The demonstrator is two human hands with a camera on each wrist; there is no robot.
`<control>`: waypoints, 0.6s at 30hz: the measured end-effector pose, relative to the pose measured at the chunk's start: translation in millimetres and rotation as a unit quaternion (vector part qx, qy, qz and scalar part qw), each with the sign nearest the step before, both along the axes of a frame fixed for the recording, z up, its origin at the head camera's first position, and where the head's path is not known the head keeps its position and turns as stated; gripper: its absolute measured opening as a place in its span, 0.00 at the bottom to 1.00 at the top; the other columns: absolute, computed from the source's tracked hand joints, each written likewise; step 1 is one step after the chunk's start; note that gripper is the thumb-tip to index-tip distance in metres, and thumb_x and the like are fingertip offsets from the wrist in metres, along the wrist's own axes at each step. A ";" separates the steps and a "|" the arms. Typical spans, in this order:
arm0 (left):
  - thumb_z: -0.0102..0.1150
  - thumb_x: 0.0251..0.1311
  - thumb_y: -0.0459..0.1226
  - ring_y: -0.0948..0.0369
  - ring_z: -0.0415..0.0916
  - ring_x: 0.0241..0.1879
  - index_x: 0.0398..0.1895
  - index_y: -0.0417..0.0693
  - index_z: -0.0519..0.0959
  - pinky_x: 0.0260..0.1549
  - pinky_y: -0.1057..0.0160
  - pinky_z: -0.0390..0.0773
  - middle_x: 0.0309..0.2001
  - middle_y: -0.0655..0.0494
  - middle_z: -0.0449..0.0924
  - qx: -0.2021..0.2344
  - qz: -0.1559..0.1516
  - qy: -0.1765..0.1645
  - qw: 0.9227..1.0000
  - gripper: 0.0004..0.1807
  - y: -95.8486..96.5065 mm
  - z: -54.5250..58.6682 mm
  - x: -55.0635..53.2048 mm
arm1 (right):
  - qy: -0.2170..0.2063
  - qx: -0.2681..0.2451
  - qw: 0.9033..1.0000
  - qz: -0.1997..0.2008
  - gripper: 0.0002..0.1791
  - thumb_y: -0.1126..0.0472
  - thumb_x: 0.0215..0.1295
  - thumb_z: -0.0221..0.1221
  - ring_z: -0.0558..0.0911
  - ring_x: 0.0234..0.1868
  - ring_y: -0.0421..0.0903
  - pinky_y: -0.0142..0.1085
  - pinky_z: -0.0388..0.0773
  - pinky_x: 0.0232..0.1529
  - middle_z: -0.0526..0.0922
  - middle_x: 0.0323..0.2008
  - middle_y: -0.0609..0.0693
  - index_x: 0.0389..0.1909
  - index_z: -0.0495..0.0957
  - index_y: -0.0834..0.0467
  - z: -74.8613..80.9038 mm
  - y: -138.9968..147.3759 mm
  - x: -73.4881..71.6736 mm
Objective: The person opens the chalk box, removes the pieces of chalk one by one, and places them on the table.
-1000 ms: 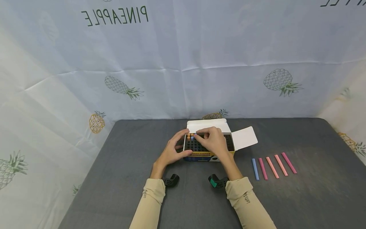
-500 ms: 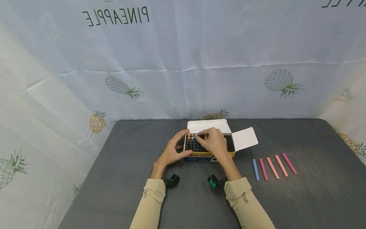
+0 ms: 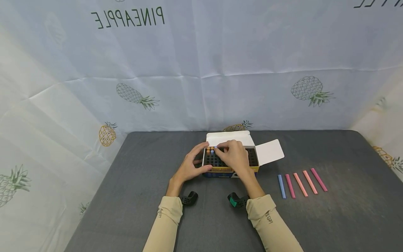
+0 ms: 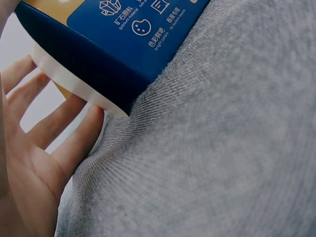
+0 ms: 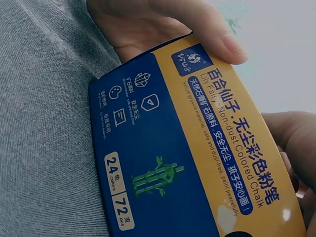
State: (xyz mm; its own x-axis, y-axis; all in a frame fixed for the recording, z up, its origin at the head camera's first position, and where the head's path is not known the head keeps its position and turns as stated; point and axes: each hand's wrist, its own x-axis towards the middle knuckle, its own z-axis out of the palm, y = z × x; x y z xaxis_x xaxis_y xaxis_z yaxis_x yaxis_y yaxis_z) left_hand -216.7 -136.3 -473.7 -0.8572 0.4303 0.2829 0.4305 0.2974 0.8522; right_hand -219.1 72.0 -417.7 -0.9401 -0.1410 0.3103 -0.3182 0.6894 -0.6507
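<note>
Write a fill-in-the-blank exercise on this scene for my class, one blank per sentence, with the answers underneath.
1. The number of loose chalk sticks lying on the table is ____.
2. In the head view, the leftmost stick is coloured ____.
3. The left hand holds the ____ end of the chalk box.
4. The box's print promises 72 pcs in ____ colors.

Missing words: five; blue; left; 24.

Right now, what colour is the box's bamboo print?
The bamboo print is green, best seen in the right wrist view.
</note>
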 end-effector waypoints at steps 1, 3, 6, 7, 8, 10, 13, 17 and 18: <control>0.70 0.62 0.38 0.38 0.65 0.72 0.79 0.46 0.61 0.58 0.34 0.79 0.80 0.44 0.56 0.000 0.000 0.001 1.000 0.43 -0.5 -2.0 -0.9 | 0.009 -0.007 1.000 0.001 0.11 0.55 0.66 0.68 0.57 0.10 0.37 0.27 0.50 0.12 0.67 0.09 0.44 0.42 0.91 0.57 -0.1 0.3 0.1; 0.70 0.62 0.40 0.39 0.66 0.72 0.79 0.49 0.61 0.58 0.35 0.79 0.80 0.46 0.56 0.003 -0.002 0.001 1.000 0.43 -1.4 -4.2 -1.9 | 0.030 -0.025 0.999 0.002 0.10 0.56 0.66 0.68 0.57 0.10 0.37 0.27 0.50 0.13 0.66 0.09 0.45 0.42 0.92 0.57 0.2 0.7 0.1; 0.71 0.62 0.43 0.42 0.68 0.72 0.79 0.55 0.62 0.58 0.36 0.80 0.80 0.51 0.58 0.006 -0.001 0.002 1.000 0.43 -2.4 -5.2 -2.8 | 0.061 -0.057 0.997 0.004 0.10 0.57 0.65 0.68 0.55 0.10 0.35 0.27 0.50 0.13 0.65 0.09 0.45 0.41 0.91 0.58 1.4 0.8 -1.0; 0.71 0.62 0.44 0.43 0.69 0.71 0.79 0.56 0.63 0.58 0.37 0.81 0.80 0.52 0.58 0.008 -0.003 0.003 1.000 0.43 -2.6 -4.9 -2.8 | 0.067 -0.066 0.996 0.004 0.10 0.57 0.65 0.68 0.54 0.10 0.34 0.27 0.50 0.13 0.65 0.09 0.45 0.41 0.91 0.58 1.9 0.7 -1.4; 0.71 0.62 0.46 0.43 0.69 0.71 0.79 0.56 0.63 0.58 0.38 0.81 0.80 0.53 0.58 0.008 -0.003 0.004 1.000 0.42 -2.6 -4.6 -2.7 | 0.071 -0.074 0.995 0.005 0.10 0.58 0.65 0.68 0.53 0.09 0.33 0.27 0.50 0.13 0.64 0.08 0.45 0.42 0.91 0.59 2.5 0.5 -1.7; 0.70 0.63 0.49 0.43 0.69 0.71 0.78 0.57 0.63 0.58 0.39 0.82 0.79 0.53 0.59 0.008 -0.003 0.006 1.000 0.42 -2.7 -4.6 -2.5 | 0.071 -0.083 0.994 0.008 0.10 0.58 0.65 0.68 0.52 0.09 0.33 0.28 0.50 0.13 0.64 0.08 0.45 0.42 0.91 0.59 3.0 0.3 -2.5; 0.68 0.63 0.53 0.43 0.69 0.71 0.79 0.57 0.63 0.58 0.39 0.82 0.79 0.53 0.59 0.006 -0.004 0.008 1.000 0.43 -2.3 -4.4 -2.0 | 0.058 -0.080 0.995 0.009 0.11 0.57 0.66 0.68 0.54 0.09 0.34 0.28 0.51 0.14 0.64 0.08 0.45 0.43 0.91 0.60 3.4 0.0 -3.5; 0.67 0.63 0.56 0.42 0.68 0.72 0.79 0.57 0.62 0.59 0.39 0.81 0.80 0.53 0.58 0.003 -0.003 0.006 1.000 0.43 -2.0 -3.3 -1.3 | 0.020 -0.046 0.999 0.010 0.14 0.55 0.65 0.69 0.57 0.11 0.38 0.28 0.51 0.14 0.65 0.09 0.45 0.44 0.90 0.60 2.7 -0.3 -4.5; 0.67 0.63 0.56 0.42 0.68 0.72 0.79 0.57 0.62 0.59 0.39 0.81 0.80 0.53 0.58 0.002 -0.002 0.006 1.000 0.44 -2.1 -3.2 -1.2 | 0.010 -0.036 0.999 0.010 0.15 0.54 0.65 0.70 0.57 0.11 0.38 0.28 0.51 0.14 0.65 0.09 0.45 0.45 0.90 0.60 2.5 -0.5 -4.7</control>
